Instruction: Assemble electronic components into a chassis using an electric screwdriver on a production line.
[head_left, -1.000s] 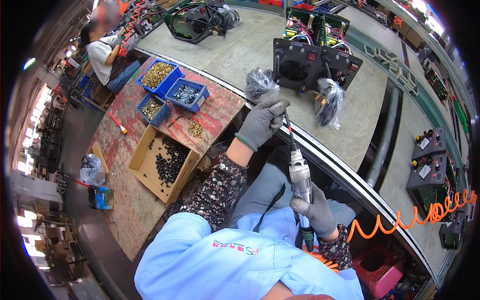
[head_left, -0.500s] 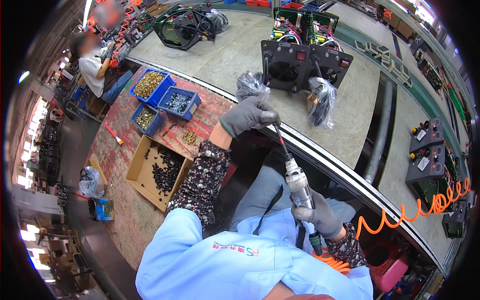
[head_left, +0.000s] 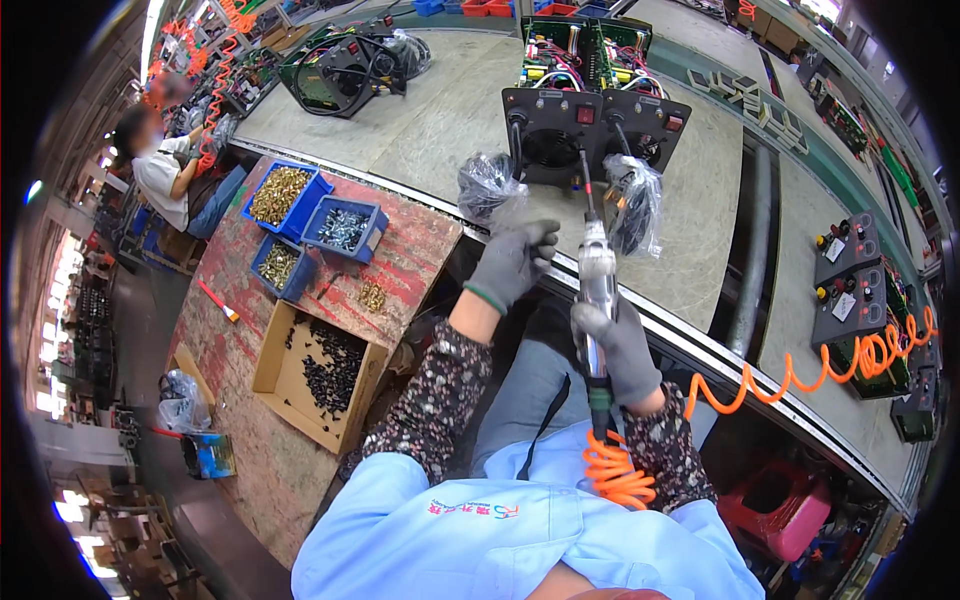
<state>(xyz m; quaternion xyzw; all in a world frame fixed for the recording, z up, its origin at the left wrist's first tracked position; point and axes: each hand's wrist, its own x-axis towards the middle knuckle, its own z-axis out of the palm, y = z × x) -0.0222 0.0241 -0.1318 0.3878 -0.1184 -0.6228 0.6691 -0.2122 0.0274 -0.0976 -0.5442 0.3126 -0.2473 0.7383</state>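
Note:
My right hand [head_left: 620, 345], in a grey glove, is wrapped round a silver air screwdriver [head_left: 598, 268]. Its long bit points away from me, the tip in front of the black panel [head_left: 551, 135] of an open-topped electronic unit; whether it touches a screw I cannot tell. A second such unit with a black panel [head_left: 645, 132] stands beside it on the right. Left of the screwdriver, near the bench edge, is my gloved left hand [head_left: 510, 265], fingers loosely bent and apart, nothing visible in them. Plastic-wrapped cables, one bundle [head_left: 488, 188] on the left and another [head_left: 634, 208] on the right, hang at the panels.
On the worn red side table [head_left: 420, 225] are blue bins of brass [head_left: 280, 194] and silver [head_left: 342, 228] fasteners, plus a cardboard tray [head_left: 345, 430] of black screws. An orange coiled hose [head_left: 760, 395] crosses at right. A person [head_left: 165, 180] sits at far left.
My left hand has let go of the screwdriver's bit and drawn back slightly. My right hand has raised the screwdriver forward, bringing its tip up to the panels.

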